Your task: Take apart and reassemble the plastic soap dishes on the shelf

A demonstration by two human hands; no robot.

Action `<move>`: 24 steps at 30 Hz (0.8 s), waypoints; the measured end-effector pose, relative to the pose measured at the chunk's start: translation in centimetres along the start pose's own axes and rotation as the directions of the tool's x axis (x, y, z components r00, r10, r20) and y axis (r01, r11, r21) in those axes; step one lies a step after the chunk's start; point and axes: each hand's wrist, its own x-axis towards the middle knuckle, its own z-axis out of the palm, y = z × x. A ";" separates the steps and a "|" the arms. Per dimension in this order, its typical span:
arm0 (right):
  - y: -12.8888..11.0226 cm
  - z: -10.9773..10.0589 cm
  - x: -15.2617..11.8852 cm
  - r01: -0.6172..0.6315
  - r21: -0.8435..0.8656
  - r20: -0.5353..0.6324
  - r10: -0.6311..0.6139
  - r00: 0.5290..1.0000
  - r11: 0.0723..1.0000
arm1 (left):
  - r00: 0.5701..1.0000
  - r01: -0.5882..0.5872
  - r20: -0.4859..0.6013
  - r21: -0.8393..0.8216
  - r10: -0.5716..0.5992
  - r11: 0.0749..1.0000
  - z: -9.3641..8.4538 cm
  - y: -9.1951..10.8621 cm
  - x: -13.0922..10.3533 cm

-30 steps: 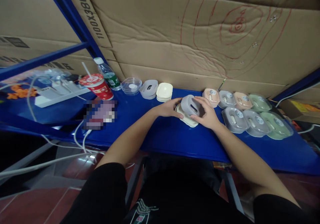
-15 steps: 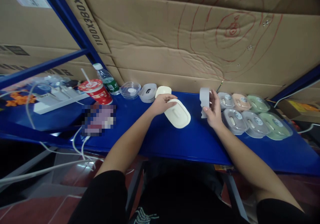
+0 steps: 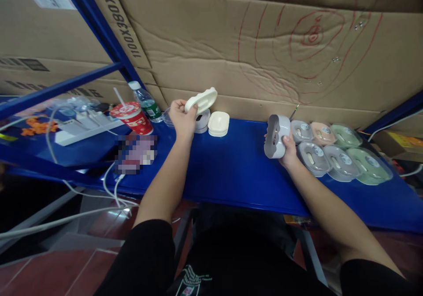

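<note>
My left hand (image 3: 185, 119) is closed around the edge of a cream, oval plastic lid-like piece (image 3: 204, 99), which it holds raised and tilted. Below that piece are grey plastic pieces (image 3: 201, 126), partly covered, with cream plastic pieces (image 3: 218, 124) beside them, one on another. In my right hand (image 3: 288, 151) is a hollow grey plastic ring-shaped shell (image 3: 280, 134) with a wavy opening turned to the left. A clear plastic lid (image 3: 168, 118) shows partly behind my left hand.
Several finished-looking lidded containers in grey (image 3: 313, 158), peach (image 3: 322, 134) and green (image 3: 372, 166) stand in rows at the right. A red paper cup (image 3: 137, 120), water bottle (image 3: 149, 106) and white power strip (image 3: 87, 128) are at the left. Cardboard (image 3: 198, 45) walls the back.
My left hand has moved left and up with the cream piece, from over the middle of the table. My right hand has turned the grey shell so its opening shows.
</note>
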 end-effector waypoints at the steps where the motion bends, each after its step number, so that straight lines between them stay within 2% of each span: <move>1: -0.1 0.1 0.0 -0.003 0.014 0.010 0.003 1.000 1.000 | 0.998 -0.059 0.032 0.036 0.058 0.998 0.1 -0.1 -0.5; 3: -0.1 0.3 0.0 -0.006 0.031 0.031 0.005 1.000 1.000 | 0.960 -0.229 0.195 0.145 0.199 0.963 0.6 -0.3 -1.9; 5: -0.2 0.4 0.0 -0.001 0.018 0.040 0.000 0.999 1.000 | 0.854 -0.415 0.449 0.281 0.263 0.866 1.3 -0.6 -3.5; 7: -0.1 0.4 0.1 0.007 -0.005 0.046 -0.007 0.999 1.000 | 0.710 -0.553 0.682 0.385 0.176 0.739 1.9 -1.1 -4.8; 8: -0.1 0.4 0.1 0.012 -0.015 0.050 -0.011 0.999 1.000 | 0.646 -0.600 0.755 0.412 0.111 0.685 2.2 -1.3 -5.3; 10: 0.1 0.3 0.1 0.035 -0.043 0.068 -0.032 0.997 0.998 | 0.553 -0.665 0.833 0.427 0.020 0.613 2.5 -1.7 -5.8; 11: 0.1 0.3 0.1 0.055 -0.066 0.083 -0.050 0.995 0.996 | 0.528 -0.683 0.849 0.425 0.000 0.594 2.5 -1.9 -5.9; 12: 0.2 0.2 0.1 0.079 -0.089 0.096 -0.071 0.993 0.993 | 0.521 -0.691 0.853 0.429 -0.009 0.582 2.4 -2.0 -5.9; 14: 0.3 0.1 0.1 0.117 -0.117 0.121 -0.102 0.987 0.986 | 0.544 -0.681 0.839 0.457 -0.024 0.572 2.2 -2.0 -5.7; 17: 0.2 0.3 -0.1 0.089 -0.067 0.136 -0.079 0.988 0.994 | 0.571 -0.671 0.821 0.481 -0.022 0.564 2.0 -1.8 -5.5; 21: -0.3 0.9 -0.5 0.033 0.023 0.103 -0.035 0.994 0.999 | 0.571 -0.691 0.813 0.401 0.115 0.601 2.1 -0.9 -5.9; 22: -0.4 1.1 -0.6 0.035 0.023 0.094 -0.037 0.995 0.999 | 0.544 -0.701 0.823 0.338 0.164 0.628 2.2 -0.5 -6.2; 23: -0.5 1.3 -0.6 0.039 0.019 0.087 -0.041 0.995 0.999 | 0.495 -0.714 0.841 0.250 0.218 0.655 2.4 -0.2 -6.6; 24: -0.6 1.5 -0.7 0.044 0.013 0.081 -0.045 0.996 0.999 | 0.424 -0.728 0.862 0.141 0.279 0.671 2.6 0.2 -7.1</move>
